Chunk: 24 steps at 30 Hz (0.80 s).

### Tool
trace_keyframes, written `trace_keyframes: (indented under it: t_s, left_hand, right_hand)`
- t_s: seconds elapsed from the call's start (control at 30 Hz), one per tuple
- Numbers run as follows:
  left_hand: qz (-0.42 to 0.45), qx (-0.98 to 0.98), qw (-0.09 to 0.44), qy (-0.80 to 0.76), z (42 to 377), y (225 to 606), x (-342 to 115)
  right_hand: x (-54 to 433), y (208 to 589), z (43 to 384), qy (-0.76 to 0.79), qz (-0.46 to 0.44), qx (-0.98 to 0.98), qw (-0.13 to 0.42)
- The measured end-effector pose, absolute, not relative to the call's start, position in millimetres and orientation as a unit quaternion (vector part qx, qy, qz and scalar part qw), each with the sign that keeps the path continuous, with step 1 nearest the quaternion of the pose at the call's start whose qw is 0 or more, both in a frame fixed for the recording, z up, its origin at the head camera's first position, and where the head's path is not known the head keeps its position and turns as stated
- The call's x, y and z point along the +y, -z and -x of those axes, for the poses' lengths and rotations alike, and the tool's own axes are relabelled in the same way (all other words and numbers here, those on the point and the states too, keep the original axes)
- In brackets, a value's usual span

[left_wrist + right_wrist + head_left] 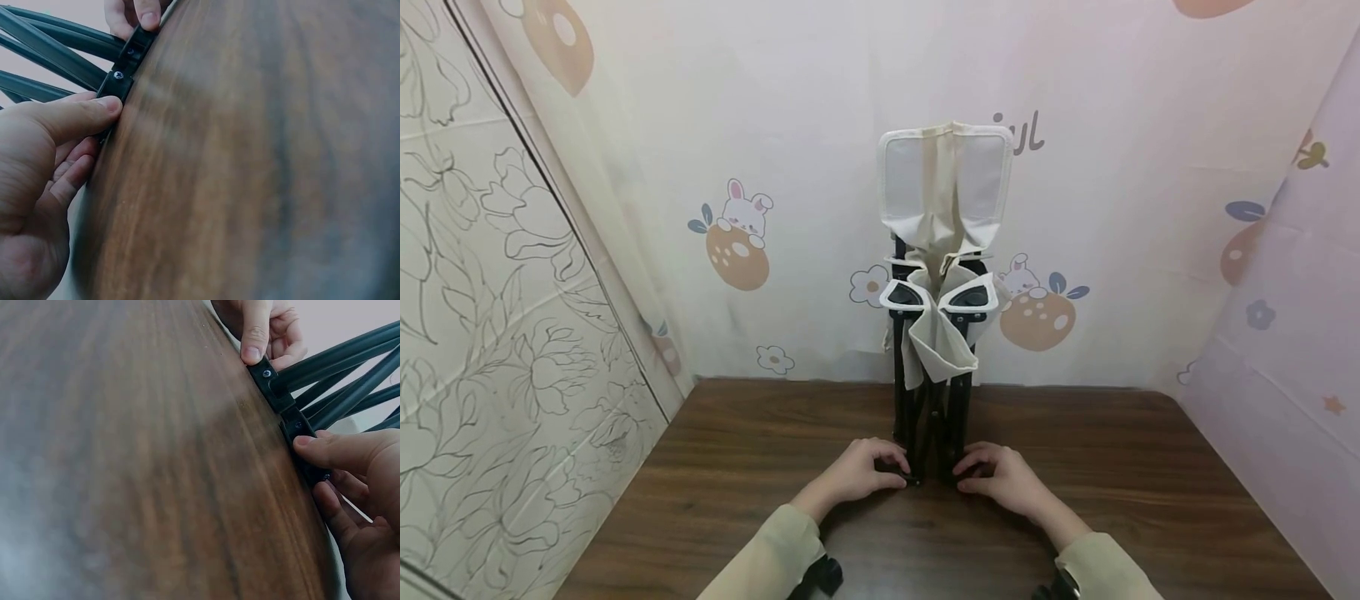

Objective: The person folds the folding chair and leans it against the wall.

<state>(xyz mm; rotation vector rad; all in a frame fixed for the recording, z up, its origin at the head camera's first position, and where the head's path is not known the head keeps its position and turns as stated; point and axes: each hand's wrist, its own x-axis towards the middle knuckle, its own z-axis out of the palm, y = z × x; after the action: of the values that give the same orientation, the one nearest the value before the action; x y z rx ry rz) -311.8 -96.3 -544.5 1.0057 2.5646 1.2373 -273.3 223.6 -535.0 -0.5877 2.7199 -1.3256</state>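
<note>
A folded folding chair (943,192) with cream fabric, white trim and black tubes stands upright on the wooden table (737,433). Its fabric hangs bunched between the closely gathered legs (959,408). At the left foot, my left hand (863,471) pinches the black plastic foot piece (125,75) between thumb and fingers. Opposite it, my right hand (1003,479) grips the right black foot piece (306,434) in the same way. The two foot pieces lie close together in the right wrist view, with screws in them and several tubes rising from them.
Behind the chair hangs a pale curtain (812,167) printed with rabbits and fruit. A white panel with line-drawn flowers (512,333) runs along the left side. More printed cloth (1285,358) borders the table on the right.
</note>
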Motion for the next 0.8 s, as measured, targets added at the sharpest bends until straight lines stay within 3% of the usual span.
trace_keyframes:
  t_s: [0.8]
  left_hand:
    - [-0.316, 0.849, 0.069, -0.418, 325.6, 547.5, -94.9]
  right_hand:
    - [226.6, 540.0, 291.6, 0.397, 0.218, 0.892, -0.002]
